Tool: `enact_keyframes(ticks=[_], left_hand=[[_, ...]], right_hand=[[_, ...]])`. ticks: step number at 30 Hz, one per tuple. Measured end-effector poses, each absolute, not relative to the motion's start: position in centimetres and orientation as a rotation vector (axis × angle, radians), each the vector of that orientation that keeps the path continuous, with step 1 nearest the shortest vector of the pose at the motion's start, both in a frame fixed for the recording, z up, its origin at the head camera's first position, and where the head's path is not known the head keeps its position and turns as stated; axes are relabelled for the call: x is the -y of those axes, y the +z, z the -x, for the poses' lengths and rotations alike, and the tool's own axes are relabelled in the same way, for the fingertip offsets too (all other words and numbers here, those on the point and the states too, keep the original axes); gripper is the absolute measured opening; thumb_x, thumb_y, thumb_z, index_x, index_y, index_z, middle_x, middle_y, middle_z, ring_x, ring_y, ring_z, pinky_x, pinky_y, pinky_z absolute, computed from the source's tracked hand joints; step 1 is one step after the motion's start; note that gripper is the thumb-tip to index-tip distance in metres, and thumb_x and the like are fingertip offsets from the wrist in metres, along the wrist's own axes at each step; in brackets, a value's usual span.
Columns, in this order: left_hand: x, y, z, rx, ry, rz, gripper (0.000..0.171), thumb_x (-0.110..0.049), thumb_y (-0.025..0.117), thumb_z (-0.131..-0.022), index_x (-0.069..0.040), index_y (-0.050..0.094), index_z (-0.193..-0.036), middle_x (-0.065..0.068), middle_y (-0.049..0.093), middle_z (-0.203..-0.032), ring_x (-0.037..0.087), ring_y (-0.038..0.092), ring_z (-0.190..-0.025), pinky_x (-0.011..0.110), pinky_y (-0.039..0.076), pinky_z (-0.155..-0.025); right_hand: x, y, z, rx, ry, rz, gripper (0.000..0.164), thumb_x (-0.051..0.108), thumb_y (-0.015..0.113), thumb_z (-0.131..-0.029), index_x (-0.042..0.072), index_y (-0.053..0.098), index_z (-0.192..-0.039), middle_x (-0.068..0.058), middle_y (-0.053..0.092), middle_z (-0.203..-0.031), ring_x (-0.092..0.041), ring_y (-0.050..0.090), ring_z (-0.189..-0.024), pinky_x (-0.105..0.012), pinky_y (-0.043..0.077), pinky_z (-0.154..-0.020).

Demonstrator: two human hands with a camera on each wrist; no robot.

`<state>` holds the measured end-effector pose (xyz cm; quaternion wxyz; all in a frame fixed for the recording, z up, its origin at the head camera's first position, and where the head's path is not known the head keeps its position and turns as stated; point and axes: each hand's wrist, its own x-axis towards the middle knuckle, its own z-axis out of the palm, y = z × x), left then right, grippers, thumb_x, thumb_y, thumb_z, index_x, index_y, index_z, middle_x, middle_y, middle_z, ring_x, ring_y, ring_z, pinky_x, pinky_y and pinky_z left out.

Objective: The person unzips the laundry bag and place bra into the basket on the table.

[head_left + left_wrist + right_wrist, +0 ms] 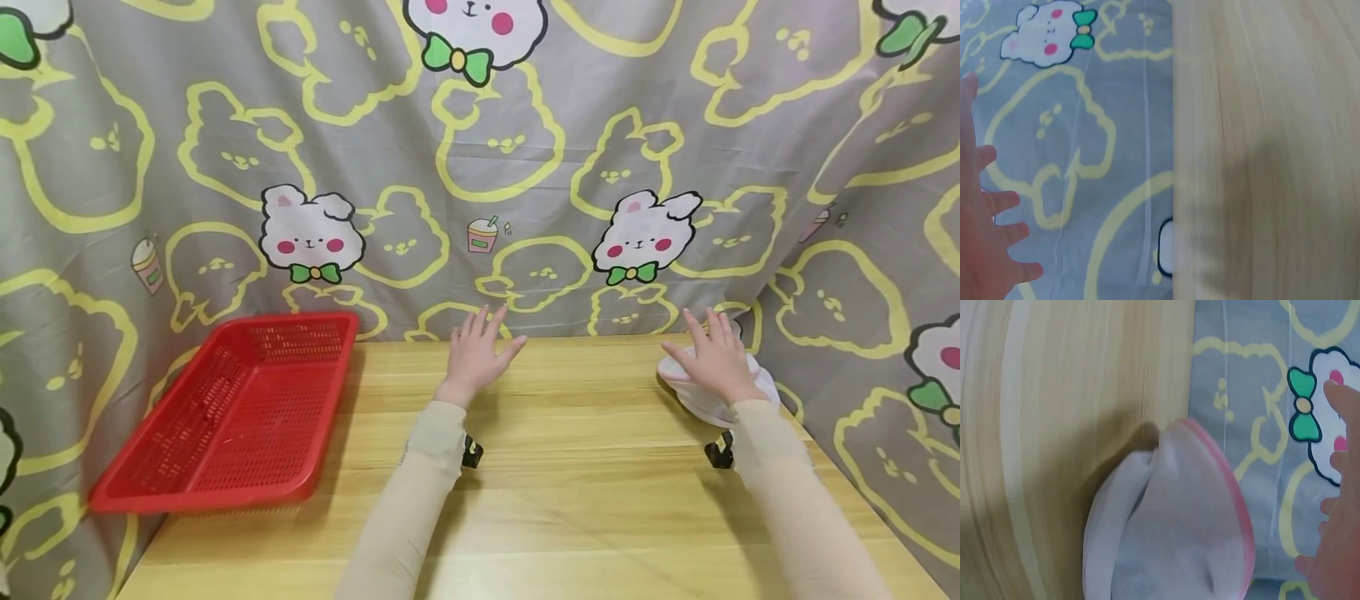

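Observation:
My left hand [476,360] is held above the far middle of the wooden table, its fingers spread and nothing in them. Toward the far right, my right hand [718,360] also has spread fingers and hovers over a soft white fabric item with pink edging [1179,531]. In the head view that hand partly covers the item, whose exact kind I cannot tell. The right wrist view shows it folded over and slightly puffed up, apart from the fingers. Only the table and curtain lie near my left hand in its wrist view.
A red plastic basket [198,501] with perforated walls stands at the left of the wooden table [570,517]. A grey curtain [517,275] with cartoon bunnies hangs behind the table and along both sides. Small black devices [722,450] sit at both wrists.

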<state>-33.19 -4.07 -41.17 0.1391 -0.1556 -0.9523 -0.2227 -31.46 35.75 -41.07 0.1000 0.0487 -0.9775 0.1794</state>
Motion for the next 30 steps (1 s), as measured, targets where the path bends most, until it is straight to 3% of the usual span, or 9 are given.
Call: enact_keyframes(ticks=[17,30], left_hand=[[-3.0,-42.0,31.9,2.684,-0.825,0.615,0.069,-0.061,0.040,-0.097,-0.026,0.024,-0.155,0.012,0.032,-0.157,0.033,0.029,-0.146,0.055,0.026,-0.117],[-6.6,-43.2,31.3,2.662,-0.918,0.688,0.067,-0.059,0.037,-0.099,-0.024,0.026,-0.154,0.010,0.038,-0.154,0.028,0.037,-0.142,0.050,0.032,-0.115]], right_hand=[[-40.8,-42.8,29.2,2.839,0.738,0.146,0.082,0.058,0.030,-0.100,0.006,-0.001,-0.156,-0.038,-0.013,-0.154,-0.057,-0.016,-0.141,-0.079,0.003,-0.103],[-42.6,-44.6,27.9,2.810,0.796,0.364,0.091,0.061,0.035,-0.096,-0.001,0.004,-0.154,-0.043,0.001,-0.151,-0.063,-0.004,-0.138,-0.081,0.013,-0.097]])
